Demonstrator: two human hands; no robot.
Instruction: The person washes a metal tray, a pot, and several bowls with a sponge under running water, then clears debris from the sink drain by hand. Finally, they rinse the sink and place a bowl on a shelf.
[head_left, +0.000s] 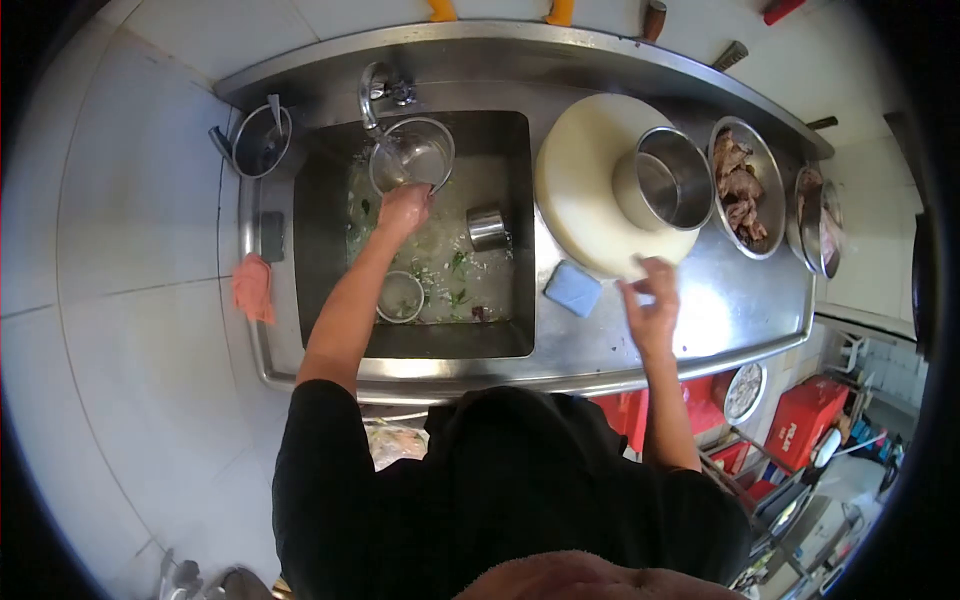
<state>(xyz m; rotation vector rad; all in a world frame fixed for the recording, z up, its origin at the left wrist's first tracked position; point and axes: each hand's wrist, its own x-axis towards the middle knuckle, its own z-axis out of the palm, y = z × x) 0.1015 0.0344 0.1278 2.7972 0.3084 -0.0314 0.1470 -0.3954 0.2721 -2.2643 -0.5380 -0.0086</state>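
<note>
Under the curved faucet (369, 98), my left hand (405, 208) grips the near rim of a round metal bowl (412, 150), which is over the sink (515, 330). My right hand (652, 310) is above the steel counter, fingers apart and holding nothing. It is close to the near edge of a thick round cutting board (575, 185). A deep steel pot (640, 185) stands on that board. Left of my right hand lies a blue sponge (573, 289). In the sink's cloudy water are a metal cup (487, 229), a small round bowl (401, 297) and scattered green leaf scraps.
On the right are a bowl of meat pieces (740, 185) and further metal bowls (820, 225). At the left corner stand a pot with a utensil (262, 142) and a pink cloth (253, 288). Knife handles (653, 20) line the back wall. A red box (806, 422) is at lower right.
</note>
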